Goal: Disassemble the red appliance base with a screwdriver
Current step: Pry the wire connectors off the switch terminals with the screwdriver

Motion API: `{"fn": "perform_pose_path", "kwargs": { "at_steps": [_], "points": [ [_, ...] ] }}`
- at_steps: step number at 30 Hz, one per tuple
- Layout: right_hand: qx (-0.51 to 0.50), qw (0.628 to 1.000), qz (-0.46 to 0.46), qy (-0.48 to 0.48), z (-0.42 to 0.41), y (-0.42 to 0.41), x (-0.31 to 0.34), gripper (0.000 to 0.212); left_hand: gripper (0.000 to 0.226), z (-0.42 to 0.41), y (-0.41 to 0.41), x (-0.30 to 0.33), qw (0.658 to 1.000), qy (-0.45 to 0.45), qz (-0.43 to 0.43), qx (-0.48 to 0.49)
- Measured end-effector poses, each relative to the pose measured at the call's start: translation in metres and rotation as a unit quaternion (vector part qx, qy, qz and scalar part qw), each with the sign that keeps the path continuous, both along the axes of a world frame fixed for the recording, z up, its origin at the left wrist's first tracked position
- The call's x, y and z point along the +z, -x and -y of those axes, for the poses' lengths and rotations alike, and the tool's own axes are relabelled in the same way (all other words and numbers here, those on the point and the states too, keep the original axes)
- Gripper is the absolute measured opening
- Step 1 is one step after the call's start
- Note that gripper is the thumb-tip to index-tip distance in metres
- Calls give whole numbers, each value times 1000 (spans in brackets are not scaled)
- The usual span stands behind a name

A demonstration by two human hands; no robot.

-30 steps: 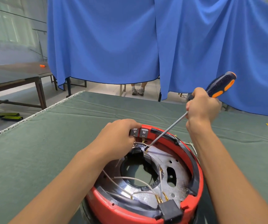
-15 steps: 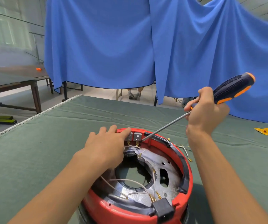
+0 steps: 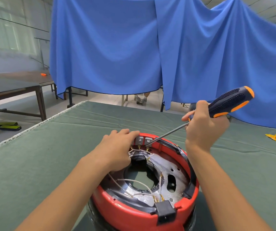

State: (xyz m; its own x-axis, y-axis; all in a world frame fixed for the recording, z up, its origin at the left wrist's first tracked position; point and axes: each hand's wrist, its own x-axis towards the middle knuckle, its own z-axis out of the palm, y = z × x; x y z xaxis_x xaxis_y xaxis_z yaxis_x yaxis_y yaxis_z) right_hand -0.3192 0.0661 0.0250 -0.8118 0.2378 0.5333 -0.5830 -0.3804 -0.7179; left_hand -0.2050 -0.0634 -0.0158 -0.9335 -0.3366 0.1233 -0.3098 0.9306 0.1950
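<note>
- Red plastic, round and open-topped: the red appliance base [image 3: 134,212] sits on the near part of the green cloth-covered table [image 3: 42,155], close to the person, its inside facing up.
- Inside it lie a silvery perforated metal plate [image 3: 170,172] with a large central hole, loose white wires [image 3: 134,181], and a black socket block [image 3: 165,212] set in the near rim.
- The left hand [image 3: 117,150] rests on the far-left rim, fingers extended and fairly straight over the edge, just beside two small grey terminal blocks [image 3: 144,140]; it steadies the base rather than gripping it.
- The right hand [image 3: 204,125] is curled around the black-and-orange-handled screwdriver [image 3: 224,104], holding it low on the handle where the shaft begins.
- The steel shaft slants down and left, and its tip sits at the right-hand grey block (whether it is seated in a screw head is too small to tell).
- Progress, as a judgement: the base appears already opened, since its innards are exposed, so the work seems partly done.
- Left to do, apparently: the terminal blocks, wiring, plate and socket are all still mounted in the shell.
</note>
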Motion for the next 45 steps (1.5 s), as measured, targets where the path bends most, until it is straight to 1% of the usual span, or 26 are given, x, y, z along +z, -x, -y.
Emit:
{"fn": "perform_pose_path", "kwargs": {
  "at_steps": [3, 4, 6, 8, 12, 16, 23, 28, 31, 34, 37, 39, 42, 45],
  "points": [
    [-13, 1000, 25, 12, -1, 1, -2, 38, 50, 1, -1, 3, 998, -46, -50, -1],
    [-12, 999, 36, 19, -1, 1, -3, 37, 47, 2, -2, 4, 997, -46, -54, 0],
    [-8, 998, 59, 33, -2, 2, -3, 35, 53, 2, -3, 4, 999, -28, -36, 0],
    [-6, 996, 77, 39, -2, 3, -2, 33, 63, 1, -4, 2, 1000, 16, 1, 18],
    [-6, 996, 79, 35, -2, 2, -3, 33, 66, -11, -4, -4, 995, 62, 41, 62],
    [8, 996, 80, 25, -1, -1, -6, 34, 70, -14, 0, -10, 994, 80, 25, 72],
    [14, 996, 82, 19, -3, 0, -7, 35, 62, -13, 2, -11, 994, 81, -20, 73],
    [13, 999, 45, -7, -2, -1, -8, 35, 62, -11, 2, -12, 994, 79, -26, 73],
    [3, 1000, 9, -30, -2, -1, -7, 37, 63, -11, 2, -12, 994, 82, -19, 71],
    [-9, 999, -5, -42, 1, -3, -3, 37, 65, -12, 2, -12, 994, 85, -12, 73],
    [-17, 999, -3, -37, 6, -3, 0, 27, 67, -12, 2, -12, 993, 88, -9, 72],
    [-28, 999, 2, -39, 9, 0, 3, 25, 69, -12, 2, -12, 993, 89, -8, 72],
    [-42, 997, 20, -68, 14, 8, 8, 16, 72, -12, 1, -12, 993, 93, -7, 68],
    [-35, 994, 55, -89, 18, 25, 12, 14, 74, -11, 3, -13, 993, 95, -9, 65]
  ]
}}
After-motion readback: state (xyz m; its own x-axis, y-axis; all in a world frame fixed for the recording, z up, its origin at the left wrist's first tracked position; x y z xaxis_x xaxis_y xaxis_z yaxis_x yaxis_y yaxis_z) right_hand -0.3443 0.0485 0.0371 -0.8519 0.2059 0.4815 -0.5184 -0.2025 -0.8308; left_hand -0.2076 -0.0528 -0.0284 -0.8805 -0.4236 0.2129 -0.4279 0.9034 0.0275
